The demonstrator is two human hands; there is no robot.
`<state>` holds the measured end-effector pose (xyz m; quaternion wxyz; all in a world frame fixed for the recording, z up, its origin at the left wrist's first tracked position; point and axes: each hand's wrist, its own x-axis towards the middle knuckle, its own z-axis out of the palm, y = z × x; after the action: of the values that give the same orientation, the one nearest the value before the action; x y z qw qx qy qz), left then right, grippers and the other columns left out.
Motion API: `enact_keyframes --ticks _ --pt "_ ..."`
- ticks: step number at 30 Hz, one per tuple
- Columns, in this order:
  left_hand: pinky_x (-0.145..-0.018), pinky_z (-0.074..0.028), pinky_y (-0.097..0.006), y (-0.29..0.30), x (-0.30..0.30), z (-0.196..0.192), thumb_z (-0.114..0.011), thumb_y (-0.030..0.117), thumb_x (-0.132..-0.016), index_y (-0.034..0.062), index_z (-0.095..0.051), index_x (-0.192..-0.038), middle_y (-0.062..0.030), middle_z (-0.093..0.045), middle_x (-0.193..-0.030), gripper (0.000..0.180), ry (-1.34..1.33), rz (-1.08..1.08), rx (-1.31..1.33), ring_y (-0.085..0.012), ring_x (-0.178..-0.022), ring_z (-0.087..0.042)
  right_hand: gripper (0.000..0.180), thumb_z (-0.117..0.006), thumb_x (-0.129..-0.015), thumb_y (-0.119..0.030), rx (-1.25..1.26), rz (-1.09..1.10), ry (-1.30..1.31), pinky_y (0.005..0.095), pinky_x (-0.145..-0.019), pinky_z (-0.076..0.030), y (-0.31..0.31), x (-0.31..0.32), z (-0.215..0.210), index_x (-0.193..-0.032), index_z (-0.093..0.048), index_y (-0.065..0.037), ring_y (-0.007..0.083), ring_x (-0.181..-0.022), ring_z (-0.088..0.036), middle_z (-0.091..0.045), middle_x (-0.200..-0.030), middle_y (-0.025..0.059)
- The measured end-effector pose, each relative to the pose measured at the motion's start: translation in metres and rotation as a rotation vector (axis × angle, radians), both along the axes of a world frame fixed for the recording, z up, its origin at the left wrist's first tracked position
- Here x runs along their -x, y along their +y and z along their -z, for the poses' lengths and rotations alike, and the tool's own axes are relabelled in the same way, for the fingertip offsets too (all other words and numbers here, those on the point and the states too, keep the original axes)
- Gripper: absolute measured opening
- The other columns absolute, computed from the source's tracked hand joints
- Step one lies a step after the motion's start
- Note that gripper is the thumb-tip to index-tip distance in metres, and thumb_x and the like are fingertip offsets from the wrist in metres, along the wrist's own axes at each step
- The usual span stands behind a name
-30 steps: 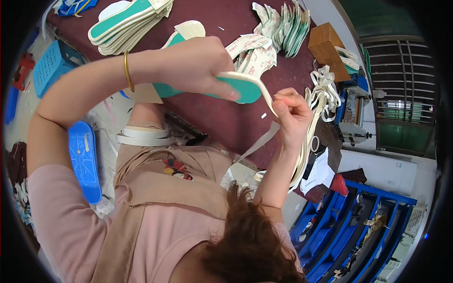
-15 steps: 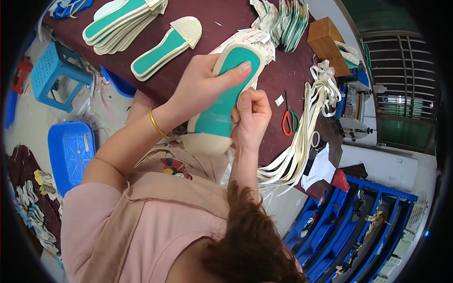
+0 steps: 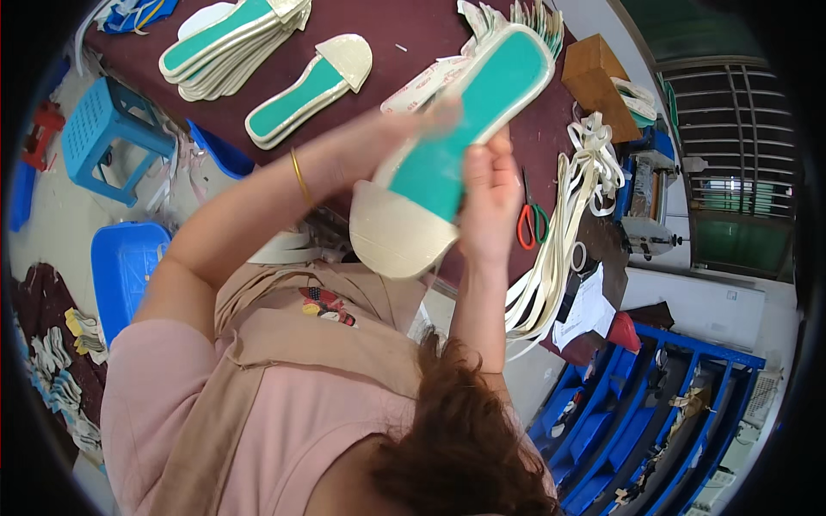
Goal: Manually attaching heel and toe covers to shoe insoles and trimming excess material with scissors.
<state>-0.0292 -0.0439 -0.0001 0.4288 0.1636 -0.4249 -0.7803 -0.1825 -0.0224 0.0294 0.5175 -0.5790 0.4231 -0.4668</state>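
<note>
A green insole (image 3: 469,120) with a cream rim and a cream rounded end piece is held up over the table, tilted toward the upper right. My right hand (image 3: 492,189) grips its right edge, thumb on the green face and fingers behind. My left hand (image 3: 422,125) is smeared by motion at the insole's left edge, so its fingers cannot be made out. Behind the insole lie white printed backing sheets (image 3: 422,86), partly covered. A similar insole pair (image 3: 297,103) rests on the table to the left, beside a thick stack of insoles (image 3: 228,52).
On the maroon table (image 3: 379,112) to the right lie red-and-green-handled scissors (image 3: 531,225), a bundle of long cream strips (image 3: 564,215) and papers (image 3: 585,305). A wooden box (image 3: 594,82) stands at the far right. Blue stool (image 3: 116,138) and blue bin (image 3: 125,275) stand left; blue rack (image 3: 637,413) lower right.
The insole has moved up and right and now shows its full cream end. My right hand has moved right and down with it; my left hand has slid off its green face toward the left edge.
</note>
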Motion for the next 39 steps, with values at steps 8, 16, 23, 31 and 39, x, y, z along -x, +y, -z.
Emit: enact_keyframes --ticks 8,16,23,31,39 --pt "-0.08 -0.05 -0.03 0.019 -0.009 -0.009 -0.031 0.057 -0.092 -0.0002 -0.046 -0.12 -0.0083 -0.06 -0.1 0.065 0.281 -0.079 0.126 -0.0183 -0.092 -0.061 0.011 -0.06 -0.088 -0.01 -0.356 -0.223 -0.336 0.0175 -0.038 -0.021 0.014 0.039 0.022 -0.081 -0.06 -0.001 0.0003 -0.048 -0.034 -0.057 -0.074 0.0008" --pt "-0.074 -0.05 -0.03 0.008 0.008 0.022 -0.039 0.055 -0.091 0.0001 -0.052 -0.109 -0.0085 -0.058 -0.093 0.06 0.747 0.336 -0.378 -0.0181 -0.082 -0.058 0.01 -0.057 -0.09 -0.01 -0.501 -0.303 -0.179 0.0168 -0.039 -0.021 0.021 0.035 0.033 -0.093 -0.059 0.0 -0.0003 -0.047 -0.034 -0.053 -0.071 -0.0028" --pt "-0.101 -0.036 -0.049 -0.049 -0.097 0.026 -0.055 0.046 -0.078 -0.0061 -0.054 -0.099 -0.0152 -0.059 -0.099 0.055 0.689 -0.184 -0.075 -0.034 -0.107 -0.051 0.018 -0.059 -0.073 -0.001 0.056 0.176 1.282 0.0376 -0.077 -0.047 -0.079 0.16 0.081 -0.09 -0.063 0.001 0.0375 -0.088 -0.058 -0.06 -0.094 0.0204" --pt "-0.106 -0.029 -0.053 -0.009 -0.025 0.063 -0.076 0.026 -0.067 -0.0101 -0.051 -0.102 -0.022 -0.058 -0.096 0.057 0.882 -0.387 -0.704 -0.0368 -0.104 -0.05 0.031 -0.06 -0.071 0.0 0.171 0.333 1.228 0.038 -0.075 -0.047 -0.058 0.238 0.143 -0.097 -0.046 -0.002 0.0323 -0.081 -0.057 -0.052 -0.091 0.0167" --pt "-0.108 -0.03 -0.05 0.002 -0.015 0.076 -0.073 0.018 -0.072 -0.0144 -0.041 -0.114 -0.0236 -0.048 -0.117 0.062 0.969 -0.454 -0.732 -0.035 -0.114 -0.045 0.104 -0.061 -0.059 -0.079 -0.417 -0.446 -0.198 0.0252 -0.067 -0.038 0.065 0.031 0.1 -0.129 -0.035 -0.006 0.0107 -0.075 -0.048 -0.045 -0.091 0.0019"
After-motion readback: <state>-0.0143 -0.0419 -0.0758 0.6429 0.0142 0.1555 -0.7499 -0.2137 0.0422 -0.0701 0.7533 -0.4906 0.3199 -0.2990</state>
